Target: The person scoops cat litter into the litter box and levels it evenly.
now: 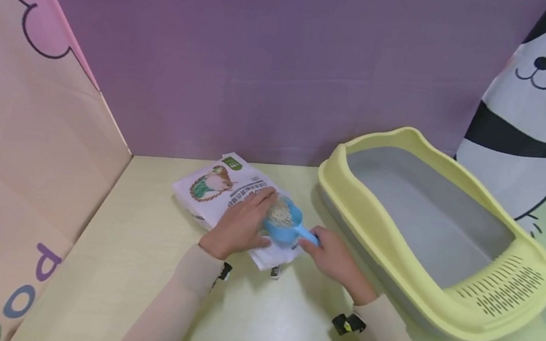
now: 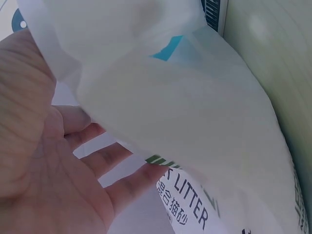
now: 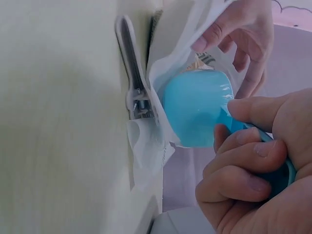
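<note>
A white printed cat litter bag (image 1: 210, 188) lies on the table, its mouth facing me. My left hand (image 1: 242, 221) holds the bag at its mouth; in the left wrist view its fingers (image 2: 129, 187) reach behind the white film. In the right wrist view its thumb touches the bag's edge. My right hand (image 1: 331, 254) grips the handle of a blue scoop (image 1: 285, 231). Pale granular litter (image 1: 280, 212) fills the scoop's bowl, which is at the bag's mouth. The right wrist view shows the scoop's blue underside (image 3: 197, 107).
To the right stands a litter box (image 1: 498, 319) with a yellow rim and grey inside; slots pierce its near end. A long clip (image 3: 131, 68) lies beside the bag's mouth. The table (image 1: 130, 290) meets a purple backdrop behind and a printed one at left.
</note>
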Demonstrator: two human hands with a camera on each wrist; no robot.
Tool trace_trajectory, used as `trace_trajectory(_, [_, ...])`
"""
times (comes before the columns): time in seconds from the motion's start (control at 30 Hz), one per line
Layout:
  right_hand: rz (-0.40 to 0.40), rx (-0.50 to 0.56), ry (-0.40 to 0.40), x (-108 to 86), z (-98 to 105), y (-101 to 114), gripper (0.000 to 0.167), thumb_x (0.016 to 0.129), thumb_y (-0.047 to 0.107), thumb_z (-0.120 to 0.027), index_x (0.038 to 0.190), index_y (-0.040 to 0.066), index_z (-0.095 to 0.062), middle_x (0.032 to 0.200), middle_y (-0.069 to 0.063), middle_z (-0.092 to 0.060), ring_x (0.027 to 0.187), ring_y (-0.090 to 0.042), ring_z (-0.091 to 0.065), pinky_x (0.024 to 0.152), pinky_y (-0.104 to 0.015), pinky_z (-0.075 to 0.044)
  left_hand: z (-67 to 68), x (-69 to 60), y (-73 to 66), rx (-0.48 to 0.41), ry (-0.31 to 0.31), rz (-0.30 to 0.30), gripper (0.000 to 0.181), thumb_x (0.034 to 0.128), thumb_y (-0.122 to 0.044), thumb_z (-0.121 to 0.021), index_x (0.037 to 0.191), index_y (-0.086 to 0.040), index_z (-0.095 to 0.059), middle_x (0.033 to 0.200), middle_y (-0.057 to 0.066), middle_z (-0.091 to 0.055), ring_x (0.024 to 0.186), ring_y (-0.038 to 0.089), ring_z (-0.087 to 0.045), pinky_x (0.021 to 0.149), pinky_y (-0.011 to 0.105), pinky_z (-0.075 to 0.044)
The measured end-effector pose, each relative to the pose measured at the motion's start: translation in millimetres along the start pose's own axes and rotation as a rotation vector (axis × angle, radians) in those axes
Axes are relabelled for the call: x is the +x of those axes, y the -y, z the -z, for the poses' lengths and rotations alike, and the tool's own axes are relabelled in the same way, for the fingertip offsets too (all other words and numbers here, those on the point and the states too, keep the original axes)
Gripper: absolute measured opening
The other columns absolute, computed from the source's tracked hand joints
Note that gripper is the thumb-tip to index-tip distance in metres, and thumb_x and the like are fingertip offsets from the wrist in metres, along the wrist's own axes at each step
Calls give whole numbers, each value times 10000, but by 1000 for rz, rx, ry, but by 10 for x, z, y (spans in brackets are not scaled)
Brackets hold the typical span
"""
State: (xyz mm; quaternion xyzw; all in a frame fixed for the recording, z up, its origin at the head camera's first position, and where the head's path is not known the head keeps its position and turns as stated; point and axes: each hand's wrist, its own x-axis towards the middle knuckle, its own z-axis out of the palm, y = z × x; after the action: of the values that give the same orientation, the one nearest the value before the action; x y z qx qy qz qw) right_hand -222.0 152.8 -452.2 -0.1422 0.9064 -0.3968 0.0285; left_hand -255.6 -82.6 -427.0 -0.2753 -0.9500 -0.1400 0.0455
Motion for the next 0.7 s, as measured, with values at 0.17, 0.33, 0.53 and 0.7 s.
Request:
trace_trajectory(0.17, [-16, -3, -1, -101, 26, -4, 190, 1002, 216, -629, 952, 32, -630, 694, -3, -513, 559, -100, -422, 460, -178, -349, 0, 5, 17, 11, 0, -8, 1096, 729, -337, -914, 1591, -46, -302, 1676, 108, -295, 1513, 285, -369, 1172, 469, -415])
trace_trajectory(0.33, [-26, 4, -6, -192, 55, -23, 179, 1002, 213, -630, 954, 41, -628, 702, 0, -513, 567, -99, -424, 470, -191, -365, 15, 4, 20, -4, 7, -4, 1094, 736, -334, -908, 1592, -38, -293, 1676, 116, -291, 1503, 299, -386, 1162, 472, -425])
trace_trajectory(0.53, [-7, -5, -12, -284, 81, -35, 173, 998, 220, -636, 939, 57, -623, 703, 9, -508, 574, -90, -425, 487, -214, -390, 31, 4, 25, -4, 13, -2, 1100, 738, -335, -907, 1594, -34, -285, 1678, 121, -285, 1487, 310, -410, 1153, 471, -435])
trace_trajectory(0.7, [-7, 2, -11, -341, 94, -48, 156, 999, 213, -635, 933, 73, -617, 692, 20, -500, 559, -77, -412, 473, -202, -373, 23, 2, 27, -11, 15, -4, 1099, 737, -324, -903, 1594, -29, -282, 1680, 118, -280, 1485, 312, -412, 1162, 469, -427])
